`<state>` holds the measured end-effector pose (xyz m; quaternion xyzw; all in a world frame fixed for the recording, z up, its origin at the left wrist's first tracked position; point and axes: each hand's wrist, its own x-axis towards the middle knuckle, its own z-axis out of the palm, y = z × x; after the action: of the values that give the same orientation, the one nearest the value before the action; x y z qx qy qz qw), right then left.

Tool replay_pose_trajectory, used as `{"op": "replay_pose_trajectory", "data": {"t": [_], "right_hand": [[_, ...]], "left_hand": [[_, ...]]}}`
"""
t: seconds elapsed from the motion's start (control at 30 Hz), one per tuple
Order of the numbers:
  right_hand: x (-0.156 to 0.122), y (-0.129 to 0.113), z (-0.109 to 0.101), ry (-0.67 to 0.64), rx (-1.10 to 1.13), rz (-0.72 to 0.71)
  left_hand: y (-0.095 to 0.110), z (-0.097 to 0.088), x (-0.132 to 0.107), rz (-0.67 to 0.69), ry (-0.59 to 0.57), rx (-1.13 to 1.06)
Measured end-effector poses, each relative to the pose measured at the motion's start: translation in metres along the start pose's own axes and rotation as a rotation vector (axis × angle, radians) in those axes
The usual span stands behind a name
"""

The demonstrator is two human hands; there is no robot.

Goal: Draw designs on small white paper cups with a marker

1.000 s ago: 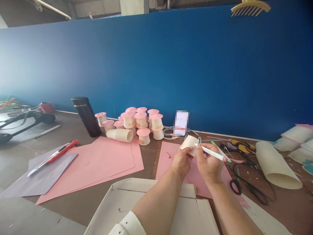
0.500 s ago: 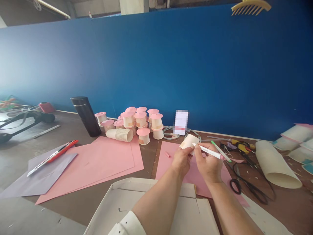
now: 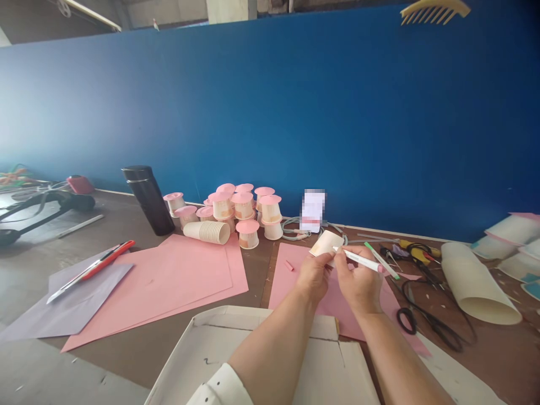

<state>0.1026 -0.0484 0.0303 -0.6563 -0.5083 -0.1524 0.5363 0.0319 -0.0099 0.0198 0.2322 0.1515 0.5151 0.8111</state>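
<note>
Furthest left, a flat lilac paper sheet (image 3: 80, 298) lies on the brown worktable (image 3: 122, 363), with a red-handled utility knife (image 3: 107, 257) resting across its upper edge. Right of that, a tall black cylindrical flask (image 3: 148, 199) stands upright behind two large overlapping pink paper sheets (image 3: 177, 281). A sleeve of nested cream paper cups (image 3: 207, 232) lies on its side at the far edge of those sheets, just in front of a cluster of upturned paper cups with round pink paper tops (image 3: 242, 208). At the bottom centre of the frame, an open white cardboard box (image 3: 202, 349) sits under the person's forearms.

Right of centre, the left hand (image 3: 314, 277) pinches a small cream paper cup (image 3: 325, 246) between thumb and fingers, lifted above a smaller pink paper sheet (image 3: 283, 287). The right hand (image 3: 358, 284) is closed in a writing grip on a white marker pen with a pink end (image 3: 358, 260), its tip touching the cup's side (whether it leaves a mark cannot be made out). Further right, black-handled scissors (image 3: 426, 320) lie flat on the table, and beyond them a rolled cream paper tube (image 3: 475, 284) rests on its side.
</note>
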Motion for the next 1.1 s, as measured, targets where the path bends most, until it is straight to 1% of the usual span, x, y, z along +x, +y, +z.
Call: {"op": "replay_pose_trajectory", "data": {"t": [0.13, 0.57, 0.77, 1.0, 1.1], "right_hand": [[-0.0001, -0.0003, -0.0001, 0.003, -0.018, 0.015], [0.0013, 0.0009, 0.0002, 0.018, -0.022, 0.017], [0.0014, 0.0014, 0.0006, 0.022, -0.023, 0.035], [0.0015, 0.0007, 0.0009, 0.024, -0.018, 0.016], [0.0012, 0.0008, 0.0007, 0.029, -0.022, 0.008]], "left_hand": [[-0.0007, -0.0017, 0.0013, -0.006, -0.016, -0.018], [-0.0011, -0.0015, 0.0016, -0.019, 0.016, 0.002], [-0.0002, -0.0003, 0.0004, -0.024, 0.028, -0.031], [-0.0028, -0.0028, 0.0027, -0.017, 0.014, -0.050], [-0.0024, -0.0020, 0.0022, -0.025, 0.027, -0.049]]}}
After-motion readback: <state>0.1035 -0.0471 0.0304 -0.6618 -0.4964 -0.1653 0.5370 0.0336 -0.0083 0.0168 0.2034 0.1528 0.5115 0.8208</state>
